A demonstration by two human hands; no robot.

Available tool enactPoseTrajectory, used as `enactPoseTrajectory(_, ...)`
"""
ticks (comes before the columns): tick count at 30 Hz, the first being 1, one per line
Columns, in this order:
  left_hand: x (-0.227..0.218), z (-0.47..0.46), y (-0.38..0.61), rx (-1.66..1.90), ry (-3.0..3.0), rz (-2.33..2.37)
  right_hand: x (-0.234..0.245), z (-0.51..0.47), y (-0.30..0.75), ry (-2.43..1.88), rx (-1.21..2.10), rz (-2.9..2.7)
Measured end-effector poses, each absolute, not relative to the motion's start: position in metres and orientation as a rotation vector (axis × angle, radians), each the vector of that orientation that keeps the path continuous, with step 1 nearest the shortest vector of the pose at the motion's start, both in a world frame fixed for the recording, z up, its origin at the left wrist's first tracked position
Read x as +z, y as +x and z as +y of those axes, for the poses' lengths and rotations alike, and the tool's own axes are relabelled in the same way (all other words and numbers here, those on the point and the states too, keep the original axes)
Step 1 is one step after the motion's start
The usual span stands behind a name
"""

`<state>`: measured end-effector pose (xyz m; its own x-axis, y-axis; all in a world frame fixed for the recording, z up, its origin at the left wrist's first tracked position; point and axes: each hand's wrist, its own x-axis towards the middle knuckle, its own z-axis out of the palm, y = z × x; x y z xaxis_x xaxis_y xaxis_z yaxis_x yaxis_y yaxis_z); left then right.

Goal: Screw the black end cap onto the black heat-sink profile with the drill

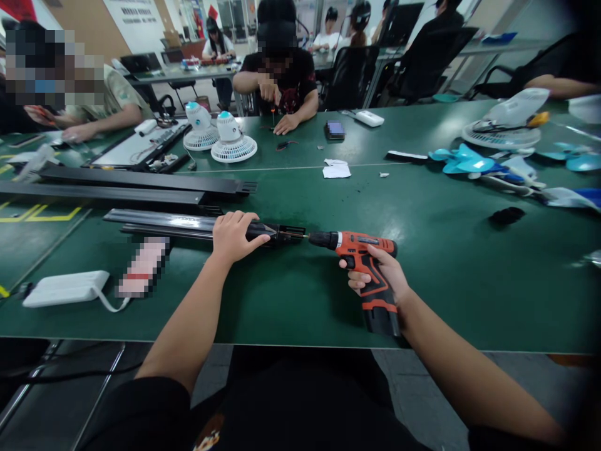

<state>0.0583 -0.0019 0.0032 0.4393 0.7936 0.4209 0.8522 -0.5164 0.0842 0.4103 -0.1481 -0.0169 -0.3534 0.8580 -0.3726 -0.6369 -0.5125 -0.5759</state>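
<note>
My right hand (pixel 375 272) is wrapped round the handle of an orange and black cordless drill (pixel 369 244). The drill points left, and its bit meets or nearly meets the right end of a long black plastic housing (pixel 164 220) lying on the table. Over that housing, near its right end, my left hand (pixel 235 237) presses down with its fingers spread and the thumb toward the drill. The housing's end shows an open slotted frame (pixel 291 232); whether a screw sits at the bit is too small to tell.
More long black panels (pixel 126 188) lie behind the housing. A phone (pixel 143 266) and a white power bank (pixel 66 288) sit front left. White fan parts (pixel 233 139) stand farther back, and blue fan blades (pixel 462 160) lie at right. Co-workers (pixel 282 69) sit across the table.
</note>
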Motion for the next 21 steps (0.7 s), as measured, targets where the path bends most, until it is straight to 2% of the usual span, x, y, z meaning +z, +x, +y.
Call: enactPoseTrajectory(21, 0.0020, -0.0010, 0.0577, -0.619, -2.556, -1.462, -0.0161, -0.1476, 0.4098, -0.802, 1.988, -0.403)
